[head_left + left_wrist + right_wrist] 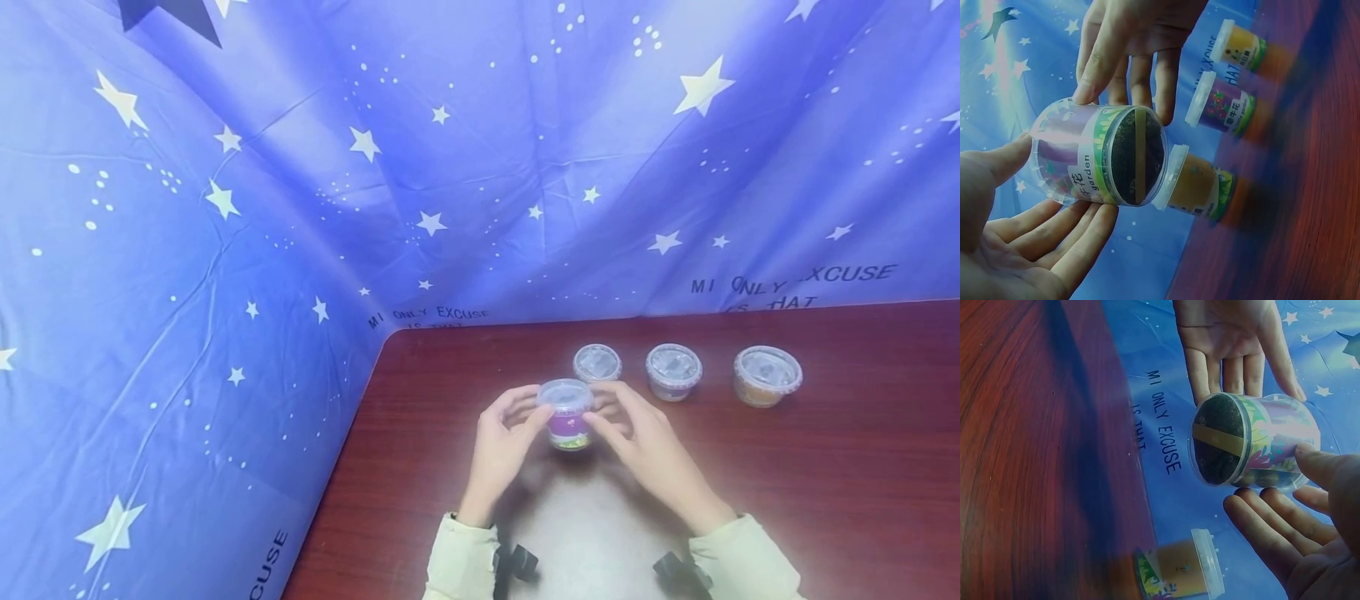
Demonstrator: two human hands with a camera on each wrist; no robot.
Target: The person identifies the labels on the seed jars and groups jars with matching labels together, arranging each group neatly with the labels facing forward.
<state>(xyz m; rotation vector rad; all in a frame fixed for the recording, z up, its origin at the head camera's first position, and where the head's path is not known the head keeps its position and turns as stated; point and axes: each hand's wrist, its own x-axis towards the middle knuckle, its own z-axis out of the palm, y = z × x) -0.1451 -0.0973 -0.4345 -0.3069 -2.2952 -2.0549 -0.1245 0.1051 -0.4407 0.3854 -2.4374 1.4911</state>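
Both hands hold a clear plastic cup (570, 425) with a lid, lifted over the table. Its label (1066, 144) is purple, green and white, with the word "garden" on it. Dark soil-like filling and a tan strip show through the cup's bottom (1217, 434). My left hand (498, 450) grips one side, thumb toward me and fingers behind. On the opposite side, my right hand (652, 446) holds it the same way. In the left wrist view the right hand (1141, 37) comes in from the top, its thumb on the cup wall.
Three similar lidded cups stand in a row at the back: one just behind the held cup (597, 362), a middle one (674, 371) and one with an orange-brown label (768, 383) at right. The dark red wooden table (847, 500) meets a blue star-patterned cloth (480, 167) behind and at left.
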